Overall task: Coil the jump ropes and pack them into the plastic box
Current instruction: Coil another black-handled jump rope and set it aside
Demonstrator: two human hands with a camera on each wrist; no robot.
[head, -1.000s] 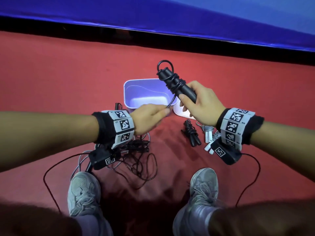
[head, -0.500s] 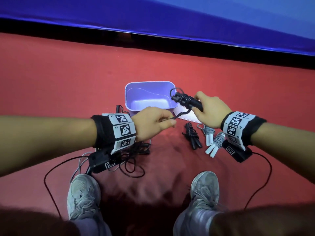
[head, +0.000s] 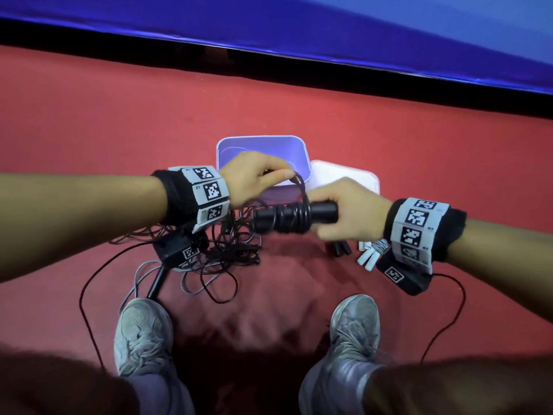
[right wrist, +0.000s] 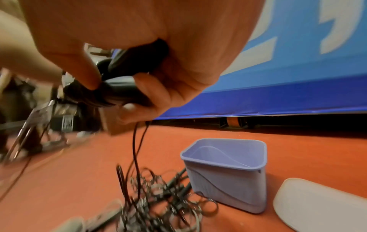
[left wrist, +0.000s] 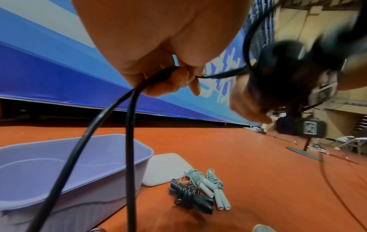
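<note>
My right hand (head: 344, 211) grips the black handles (head: 287, 218) of a jump rope, held level in front of the lilac plastic box (head: 263, 145); black cord is wound round them. My left hand (head: 257, 178) pinches that black cord (left wrist: 131, 125) just above the handles, and two strands hang down from its fingers (left wrist: 178, 78). In the right wrist view the handles (right wrist: 123, 87) sit in my curled fingers. The box (right wrist: 226, 171) stands empty on the red floor.
The box's white lid (head: 344, 178) lies right of it. A coiled black rope (left wrist: 190, 197) and a coiled grey rope with white handles (left wrist: 208, 186) lie near the lid. A tangle of loose ropes (head: 221, 250) lies by my left shoe (head: 143, 336). A blue barrier (head: 299, 25) runs behind.
My right hand has swung the handles down from upright to level and nearer to me. My left hand has risen over them with the cord, adding a turn. The floor tangle has shifted.
</note>
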